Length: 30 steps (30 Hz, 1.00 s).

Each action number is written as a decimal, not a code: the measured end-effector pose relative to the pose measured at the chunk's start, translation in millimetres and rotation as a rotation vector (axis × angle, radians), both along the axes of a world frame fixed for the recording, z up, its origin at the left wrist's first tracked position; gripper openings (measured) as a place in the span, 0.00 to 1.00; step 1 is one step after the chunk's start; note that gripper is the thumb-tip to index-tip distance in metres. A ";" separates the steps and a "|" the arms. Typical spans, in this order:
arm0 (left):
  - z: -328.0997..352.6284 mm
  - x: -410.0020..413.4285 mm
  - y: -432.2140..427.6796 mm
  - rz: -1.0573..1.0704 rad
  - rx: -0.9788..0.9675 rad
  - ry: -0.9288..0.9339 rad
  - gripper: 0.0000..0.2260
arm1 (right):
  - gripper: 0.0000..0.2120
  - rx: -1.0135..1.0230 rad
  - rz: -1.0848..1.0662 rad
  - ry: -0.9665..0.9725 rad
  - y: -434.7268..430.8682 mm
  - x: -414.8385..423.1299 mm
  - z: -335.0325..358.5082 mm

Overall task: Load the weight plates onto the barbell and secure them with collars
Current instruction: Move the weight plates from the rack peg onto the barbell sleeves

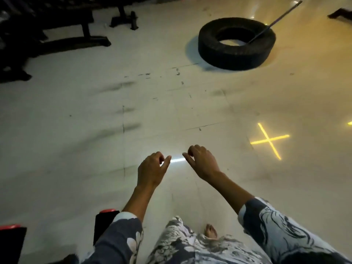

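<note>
From the head view, both hands are held out over the floor (95, 111), the left hand (152, 169) and right hand (202, 162) loosely curled, nothing grasped; a bar (274, 22) is seen propped in the tyre (236, 43) toward the far right corner; no plates can be identified; iron will likely handle heavy, stiff, best gripped at the rim.

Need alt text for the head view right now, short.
Both hands, left hand and right hand, hover empty with curled fingers over a pale tiled floor. A black tyre with a rod resting on it lies ahead.
</note>
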<state>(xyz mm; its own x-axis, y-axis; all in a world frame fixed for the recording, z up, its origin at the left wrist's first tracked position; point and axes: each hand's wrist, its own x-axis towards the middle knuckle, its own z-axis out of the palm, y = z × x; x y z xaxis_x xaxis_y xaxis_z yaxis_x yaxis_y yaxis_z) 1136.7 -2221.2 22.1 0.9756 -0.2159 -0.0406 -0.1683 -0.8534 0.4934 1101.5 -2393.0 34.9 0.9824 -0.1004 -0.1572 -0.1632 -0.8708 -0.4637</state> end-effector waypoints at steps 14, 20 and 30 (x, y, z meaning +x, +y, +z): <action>-19.6 360.8 135.1 0.415 0.081 -0.039 0.17 | 0.17 -0.132 0.647 0.000 149.8 446.9 -11.5; -3.5 495.8 217.0 0.534 0.102 -0.052 0.16 | 0.15 -0.062 0.834 -0.125 237.9 612.3 3.5; -1.6 746.8 374.0 0.772 0.135 -0.003 0.16 | 0.16 -0.013 1.053 -0.096 405.8 908.3 2.3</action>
